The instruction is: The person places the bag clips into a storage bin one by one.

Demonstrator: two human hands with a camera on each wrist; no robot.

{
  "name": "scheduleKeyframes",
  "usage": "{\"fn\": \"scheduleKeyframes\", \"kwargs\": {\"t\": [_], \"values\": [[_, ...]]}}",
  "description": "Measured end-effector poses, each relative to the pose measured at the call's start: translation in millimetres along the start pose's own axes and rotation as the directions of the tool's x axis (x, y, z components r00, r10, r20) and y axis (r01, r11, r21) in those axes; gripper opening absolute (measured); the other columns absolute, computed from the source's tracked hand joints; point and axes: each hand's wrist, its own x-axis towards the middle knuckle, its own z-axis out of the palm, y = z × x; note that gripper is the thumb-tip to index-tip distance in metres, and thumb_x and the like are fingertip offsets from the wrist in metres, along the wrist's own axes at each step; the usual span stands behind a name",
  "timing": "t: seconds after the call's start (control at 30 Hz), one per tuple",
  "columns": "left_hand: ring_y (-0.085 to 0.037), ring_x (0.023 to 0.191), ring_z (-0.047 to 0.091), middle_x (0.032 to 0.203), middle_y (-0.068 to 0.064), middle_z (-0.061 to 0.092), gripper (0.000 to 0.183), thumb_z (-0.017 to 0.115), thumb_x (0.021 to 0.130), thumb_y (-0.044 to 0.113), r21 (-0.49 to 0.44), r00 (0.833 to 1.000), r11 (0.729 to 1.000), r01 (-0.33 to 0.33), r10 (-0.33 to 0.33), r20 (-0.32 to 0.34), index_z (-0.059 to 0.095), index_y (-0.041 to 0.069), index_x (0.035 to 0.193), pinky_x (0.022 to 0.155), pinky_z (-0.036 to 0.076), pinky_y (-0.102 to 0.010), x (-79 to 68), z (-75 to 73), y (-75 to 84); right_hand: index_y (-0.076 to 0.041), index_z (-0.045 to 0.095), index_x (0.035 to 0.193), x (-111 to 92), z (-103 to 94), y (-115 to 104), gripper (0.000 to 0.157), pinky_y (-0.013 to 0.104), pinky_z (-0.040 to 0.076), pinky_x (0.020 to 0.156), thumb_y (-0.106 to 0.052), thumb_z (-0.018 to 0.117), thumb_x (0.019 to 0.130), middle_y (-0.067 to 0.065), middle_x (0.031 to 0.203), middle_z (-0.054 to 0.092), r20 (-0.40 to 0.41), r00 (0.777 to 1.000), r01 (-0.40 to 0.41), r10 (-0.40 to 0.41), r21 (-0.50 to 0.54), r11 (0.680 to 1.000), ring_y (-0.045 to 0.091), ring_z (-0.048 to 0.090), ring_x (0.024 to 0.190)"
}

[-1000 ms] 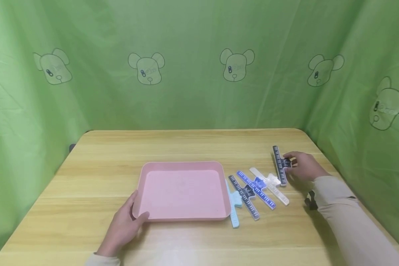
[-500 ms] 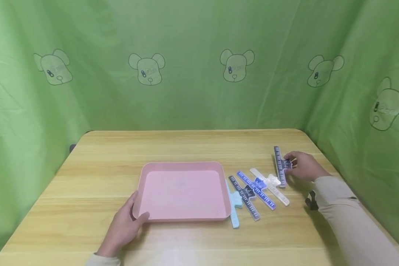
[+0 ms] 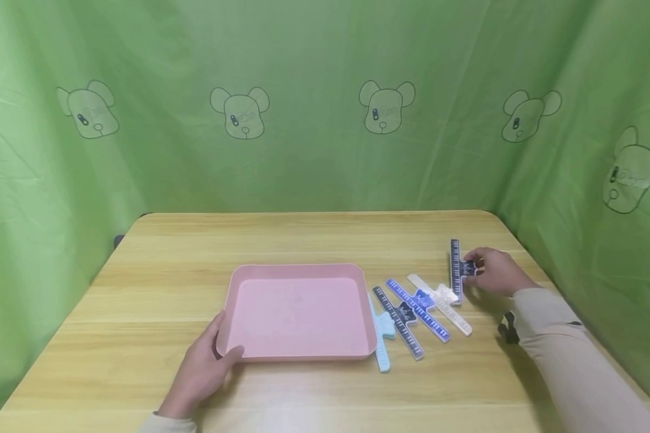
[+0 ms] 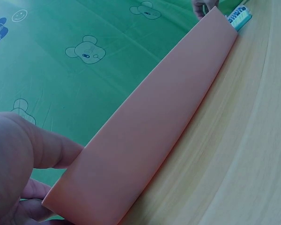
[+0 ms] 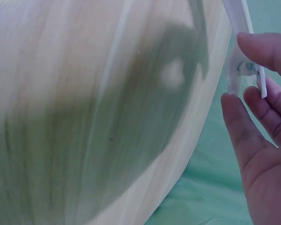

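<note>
In the head view my left hand (image 3: 197, 367) holds the near left corner of a pink tray (image 3: 298, 355), thumb over the front wall and fingers along the left side. The left wrist view shows the tray's outer wall (image 4: 145, 126) with the thumb and fingers at its corner. My right hand (image 3: 495, 272) pinches the tab of a black clip with a piano-key pattern (image 3: 455, 270). From the right wrist, the clip's pale underside (image 5: 247, 68) shows between thumb and fingers. The clip's lower end overlaps a white clip (image 3: 444, 300) in the head view.
Between the tray and the right hand lie a blue piano-key clip (image 3: 419, 310), another black clip (image 3: 401, 322) and a light blue clip (image 3: 381, 343) against the tray's right wall. Behind the wooden table (image 3: 303, 237) hangs a green curtain (image 3: 314, 174) with bear-head prints.
The black clip in my right hand has turned more upright in the view and shifted slightly right. My left hand and the tray stay where they were.
</note>
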Motion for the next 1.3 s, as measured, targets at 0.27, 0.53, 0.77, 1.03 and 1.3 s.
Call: {"fn": "scheduleKeyframes", "kwargs": {"t": [0.27, 0.53, 0.77, 1.03, 1.3], "values": [[-0.047, 0.134, 0.034, 0.15, -0.027, 0.032, 0.079, 0.068, 0.09, 0.022, 0.008, 1.0, 1.0, 0.001, -0.001, -0.002, 0.024, 0.001, 0.152, 0.109, 0.028, -0.058, 0.4, 0.5, -0.6, 0.012, 0.055, 0.119, -0.8, -6.7, -3.1, 0.054, 0.06, 0.047, 0.088, -0.011, 0.078, 0.076, 0.034, 0.111, 0.059, -0.014, 1.0, -0.006, 0.006, 0.012, 1.0, 0.044, 0.058, 0.098], [-0.046, 0.134, 0.034, 0.15, -0.027, 0.032, 0.079, 0.068, 0.09, 0.022, 0.012, 1.0, 1.0, -0.009, 0.009, -0.002, 0.024, 0.0, 0.152, 0.109, 0.028, -0.058, 0.5, 0.5, -1.5, 0.013, 0.055, 0.12, -0.5, -14.1, -3.6, 0.057, 0.062, 0.046, 0.088, -0.015, 0.079, 0.076, 0.036, 0.112, 0.058, -0.043, 0.999, 0.0, -0.001, -0.012, 1.0, 0.048, 0.057, 0.1], [-0.047, 0.134, 0.034, 0.15, -0.027, 0.032, 0.078, 0.068, 0.09, 0.021, 0.011, 1.0, 1.0, -0.008, 0.008, -0.004, 0.024, -0.001, 0.152, 0.109, 0.028, -0.058, 0.3, 0.6, -0.1, 0.013, 0.055, 0.12, -0.3, -16.5, 1.3, 0.058, 0.061, 0.047, 0.085, -0.016, 0.079, 0.076, 0.037, 0.111, 0.056, -0.077, 0.997, 0.003, -0.004, -0.016, 1.0, 0.05, 0.056, 0.1], [-0.046, 0.133, 0.035, 0.15, -0.027, 0.032, 0.078, 0.068, 0.09, 0.019, 0.002, 1.0, 1.0, -0.008, 0.008, -0.007, 0.025, -0.001, 0.151, 0.109, 0.028, -0.058, -0.6, 0.8, 0.8, 0.013, 0.053, 0.123, -2.4, -17.9, -4.6, 0.058, 0.059, 0.05, 0.085, -0.017, 0.078, 0.079, 0.037, 0.112, 0.056, -0.092, 0.996, 0.008, -0.007, 0.01, 1.0, 0.05, 0.057, 0.101], [-0.047, 0.134, 0.034, 0.15, -0.027, 0.031, 0.078, 0.067, 0.09, 0.019, 0.007, 1.0, 1.0, -0.003, 0.003, -0.009, 0.024, -0.001, 0.151, 0.109, 0.028, -0.058, -1.0, 0.5, 1.1, 0.012, 0.053, 0.125, -2.7, -17.3, -13.3, 0.06, 0.057, 0.051, 0.085, -0.02, 0.079, 0.08, 0.036, 0.114, 0.056, -0.092, 0.995, 0.027, -0.024, 0.031, 0.999, 0.049, 0.057, 0.103]]}}
